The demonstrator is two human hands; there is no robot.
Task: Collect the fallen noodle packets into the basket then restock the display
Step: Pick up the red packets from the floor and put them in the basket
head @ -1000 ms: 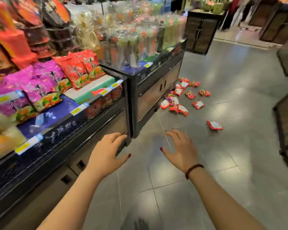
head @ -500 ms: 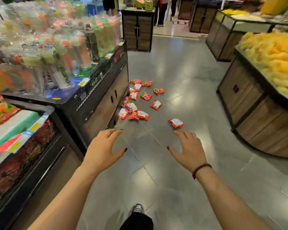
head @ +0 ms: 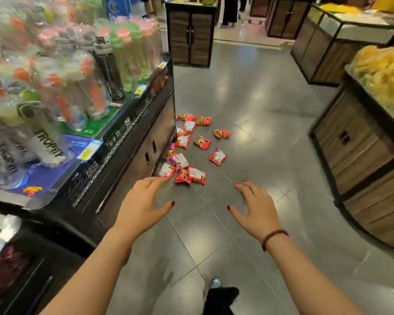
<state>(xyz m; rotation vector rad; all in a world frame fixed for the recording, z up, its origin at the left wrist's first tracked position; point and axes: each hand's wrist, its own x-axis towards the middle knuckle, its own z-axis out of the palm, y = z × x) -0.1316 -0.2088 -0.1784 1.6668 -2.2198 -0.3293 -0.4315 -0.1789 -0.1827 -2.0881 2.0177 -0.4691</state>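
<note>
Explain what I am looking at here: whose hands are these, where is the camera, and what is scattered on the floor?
There is no machine here. A person wears a camera on the head, so the picture looks forward and down over both arms. The left hand and the right hand, which has a beaded bracelet at its wrist, reach out with fingers spread; neither holds anything. Ahead, red noodle packets lie scattered on the grey tiled floor, near the foot of a black display stand stocked with drinking bottles. Yellow packaged goods fill a stand on the right. No basket shows in this picture.
</note>
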